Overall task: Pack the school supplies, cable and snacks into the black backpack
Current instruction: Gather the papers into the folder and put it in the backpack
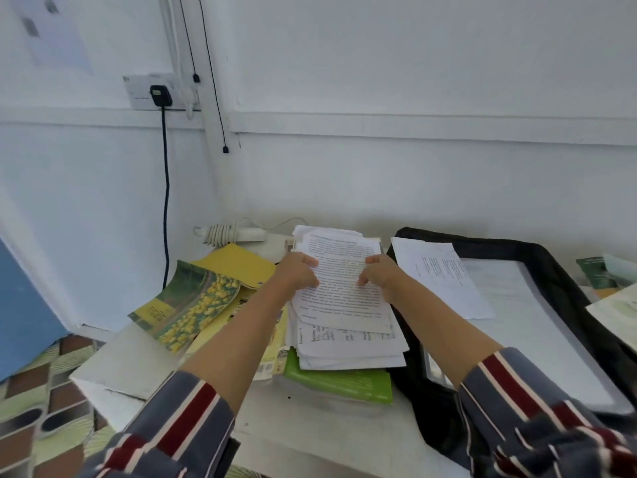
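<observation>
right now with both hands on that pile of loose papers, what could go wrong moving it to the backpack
The left hand and right hand grip only the top sheets of the paper stack, whose uneven lower sheets may slide out.

The stack rests on a green book near the table's front edge; dragging might pull it off.

A loose sheet lying over the open black backpack may get crumpled underneath.

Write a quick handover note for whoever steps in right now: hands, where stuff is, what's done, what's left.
Left hand and right hand both grip the top sheets of the paper stack, which rests on a green book.
Black backpack lies open to the right, with papers inside.
Yellow books and coiled white cable sit unpacked on the table.
Left: stack, books, cable. No snacks clearly visible.
</observation>
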